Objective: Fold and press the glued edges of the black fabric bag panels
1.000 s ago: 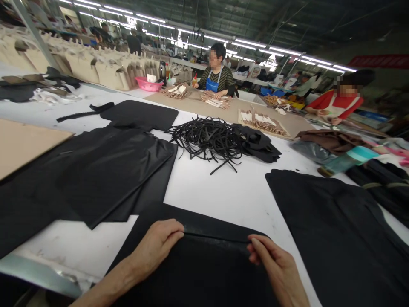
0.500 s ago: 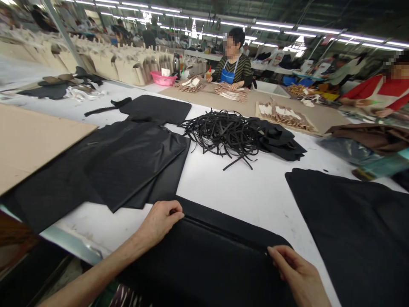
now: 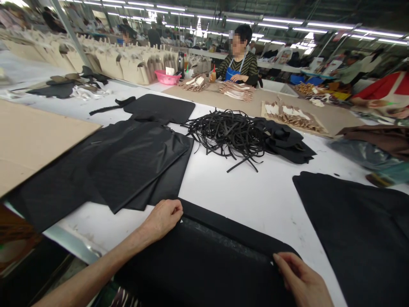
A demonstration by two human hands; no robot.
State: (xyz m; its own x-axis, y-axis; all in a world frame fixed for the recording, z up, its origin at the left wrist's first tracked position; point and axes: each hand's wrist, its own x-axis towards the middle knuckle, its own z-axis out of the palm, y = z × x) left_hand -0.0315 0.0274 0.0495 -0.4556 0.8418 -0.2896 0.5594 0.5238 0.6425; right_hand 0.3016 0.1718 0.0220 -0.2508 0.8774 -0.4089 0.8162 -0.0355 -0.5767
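A: Where do you have the black panel (image 3: pixel 204 268)?

B: At six o'clock in your view, on the bench (image 3: pixel 220 183); you cannot make out its near end.

A: And your grip?

B: Your left hand (image 3: pixel 166 215), at seven o'clock, is narrow, pinching the far margin by its left corner; your right hand (image 3: pixel 300 273), near five, pinches with thumb and finger by the right corner.

A: How should you expect it to handle?

B: Probably light and flexible, with some body — it looks smooth, so it may slide. The shiny band (image 3: pixel 223 236) inside the margin could be tacky; best grip the margin's ends, clear of it.

A: Which way does it point?

B: Its far edge runs from ten o'clock to four, facing about one — whether that's the long axis, you cannot tell.
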